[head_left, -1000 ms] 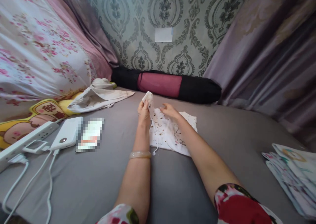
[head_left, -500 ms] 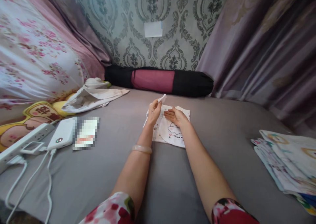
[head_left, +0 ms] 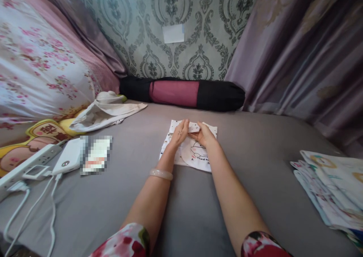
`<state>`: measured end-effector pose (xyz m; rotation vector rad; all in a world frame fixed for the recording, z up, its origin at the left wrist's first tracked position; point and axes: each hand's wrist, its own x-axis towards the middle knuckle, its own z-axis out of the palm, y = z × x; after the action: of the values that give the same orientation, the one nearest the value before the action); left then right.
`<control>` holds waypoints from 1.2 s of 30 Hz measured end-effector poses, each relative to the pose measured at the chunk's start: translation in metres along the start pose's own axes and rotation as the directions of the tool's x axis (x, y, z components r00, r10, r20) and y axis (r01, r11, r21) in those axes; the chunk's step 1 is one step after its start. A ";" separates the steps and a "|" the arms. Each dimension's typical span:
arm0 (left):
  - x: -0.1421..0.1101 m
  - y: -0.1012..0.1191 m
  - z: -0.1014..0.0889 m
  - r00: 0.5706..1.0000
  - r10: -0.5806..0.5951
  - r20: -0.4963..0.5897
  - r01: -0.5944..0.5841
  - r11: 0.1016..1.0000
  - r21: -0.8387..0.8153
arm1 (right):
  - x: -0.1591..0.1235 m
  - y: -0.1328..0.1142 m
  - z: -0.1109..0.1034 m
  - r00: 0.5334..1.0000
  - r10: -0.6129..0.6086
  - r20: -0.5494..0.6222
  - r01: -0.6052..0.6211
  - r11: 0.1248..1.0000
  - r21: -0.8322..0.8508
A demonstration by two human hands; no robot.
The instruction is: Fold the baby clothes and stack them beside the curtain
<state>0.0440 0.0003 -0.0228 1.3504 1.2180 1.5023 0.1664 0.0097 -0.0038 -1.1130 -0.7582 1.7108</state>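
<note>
A folded white garment (head_left: 181, 160) with small dark specks and a cartoon drawing with lettering lies on the grey bed sheet, between and under my hands. My left hand (head_left: 179, 133) is closed at the left end of a speckled flap near its far edge; the thumb is mostly hidden. At the flap's right end, my right hand (head_left: 204, 134) has its thumb above and its fingers below the cloth. The flap stretches between the two hands, slightly raised. A pale bangle (head_left: 161, 174) circles my left wrist.
A black and maroon bolster-shaped bag (head_left: 173, 92) lies along the wall. At left are a pale crumpled cloth (head_left: 99, 113), a yellow cushion (head_left: 42, 134), a power strip (head_left: 31, 166) and a white power bank (head_left: 69, 155) with cables. Folded cloths (head_left: 326, 185) are stacked at right.
My left hand has brought the lifted white flap down toward the garment. The right hand, spread before, has closed around the flap's right end. The view has shifted slightly.
</note>
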 end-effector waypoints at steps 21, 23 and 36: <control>-0.002 -0.021 -0.030 0.997 0.071 -0.004 -0.063 0.909 0.413 | -0.024 -0.002 -0.004 0.874 -0.460 -0.158 -0.123 0.105 -0.987; -0.001 -0.019 -0.026 0.992 0.127 0.012 -0.119 0.882 0.457 | -0.023 0.000 -0.001 0.839 -0.536 -0.097 -0.084 0.049 -0.995; -0.002 -0.042 -0.021 0.994 0.092 0.057 -0.108 0.782 0.614 | -0.003 0.040 0.008 0.885 -0.332 0.325 0.282 -0.172 -0.944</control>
<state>0.0212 0.0060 -0.0633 1.8723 1.7400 1.1812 0.1454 -0.0080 -0.0335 -1.6382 -2.3248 0.3024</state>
